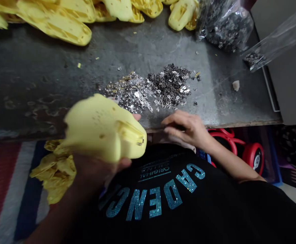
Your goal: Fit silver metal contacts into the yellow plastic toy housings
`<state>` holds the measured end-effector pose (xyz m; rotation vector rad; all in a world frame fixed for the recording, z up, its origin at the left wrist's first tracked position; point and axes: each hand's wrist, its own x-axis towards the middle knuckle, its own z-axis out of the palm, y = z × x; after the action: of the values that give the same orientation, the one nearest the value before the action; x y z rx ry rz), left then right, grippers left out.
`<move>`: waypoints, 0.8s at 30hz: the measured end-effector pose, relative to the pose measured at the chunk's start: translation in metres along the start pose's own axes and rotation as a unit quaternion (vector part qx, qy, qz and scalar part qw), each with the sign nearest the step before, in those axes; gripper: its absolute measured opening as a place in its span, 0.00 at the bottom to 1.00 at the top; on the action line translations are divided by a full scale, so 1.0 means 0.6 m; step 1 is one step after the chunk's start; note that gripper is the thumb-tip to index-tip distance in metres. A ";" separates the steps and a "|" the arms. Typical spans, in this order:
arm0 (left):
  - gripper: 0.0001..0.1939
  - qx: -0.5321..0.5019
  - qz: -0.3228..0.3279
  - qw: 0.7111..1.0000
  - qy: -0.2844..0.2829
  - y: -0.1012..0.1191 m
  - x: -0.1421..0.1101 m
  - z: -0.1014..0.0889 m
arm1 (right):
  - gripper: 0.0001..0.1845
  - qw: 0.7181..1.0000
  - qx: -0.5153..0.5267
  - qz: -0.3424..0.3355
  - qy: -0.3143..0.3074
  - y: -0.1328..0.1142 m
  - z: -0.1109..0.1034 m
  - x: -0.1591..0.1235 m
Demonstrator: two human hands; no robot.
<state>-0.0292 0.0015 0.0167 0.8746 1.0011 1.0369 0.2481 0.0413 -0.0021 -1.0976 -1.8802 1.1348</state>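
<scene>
My left hand (124, 163) is closed around a yellow plastic shell (94, 125), lifted above the front edge of the table. Most of the palm is hidden under the shell, which has a slot with small metal bits (140, 140) at its narrow end. At the table edge, my right hand (186, 127) is loosely curved with thumb and forefinger a little apart, and I see nothing between them. Just beyond it lie a pile of dark metal clips (170, 84) and a pile of shinier silver metal pieces (132, 91).
More yellow shells (61, 23) are heaped along the far side of the grey table (36, 67). Bags of metal parts (229, 27) stand at the back right. Yellow pieces (58, 169) lie below on the left; a red wheeled object (253, 156) is below right.
</scene>
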 end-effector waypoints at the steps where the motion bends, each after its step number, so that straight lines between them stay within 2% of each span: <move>1: 0.48 0.009 0.043 0.999 0.014 -0.002 0.009 -0.002 | 0.06 0.991 -0.127 -0.015 0.047 0.008 -0.020 -0.002; 3: 0.42 0.018 0.105 0.994 0.031 -0.005 0.023 -0.006 | 0.08 0.948 -0.304 -0.007 0.090 0.026 -0.050 -0.003; 5: 0.37 0.007 0.085 0.996 0.012 -0.007 0.030 -0.008 | 0.08 0.919 -0.383 0.008 0.092 0.041 -0.064 -0.001; 7: 0.37 -0.018 0.025 0.999 -0.016 -0.008 0.029 -0.005 | 0.09 0.908 -0.409 0.004 0.093 0.048 -0.062 0.005; 11: 0.39 -0.072 -0.006 0.997 0.000 -0.009 0.022 0.010 | 0.12 0.901 -0.422 -0.010 0.105 0.050 -0.045 0.022; 15: 0.39 -0.099 -0.045 0.994 0.009 -0.014 0.025 0.022 | 0.08 0.903 -0.419 -0.004 0.093 0.050 -0.042 0.031; 18: 0.37 -0.114 -0.047 0.992 0.005 -0.023 0.033 0.024 | 0.06 0.921 -0.381 -0.016 0.084 0.043 -0.048 0.024; 22: 0.39 -0.174 -0.078 0.979 -0.070 -0.030 0.041 0.031 | 0.07 0.970 -0.217 -0.082 0.067 0.007 -0.053 0.013; 24: 0.36 -0.204 -0.105 0.967 -0.107 -0.027 0.042 0.038 | 0.06 0.982 -0.142 -0.116 0.055 -0.020 -0.054 0.013</move>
<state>0.0015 0.0185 0.0027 0.5142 0.6494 0.9028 0.2687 0.0562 0.0224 -1.0353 -2.0610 0.6770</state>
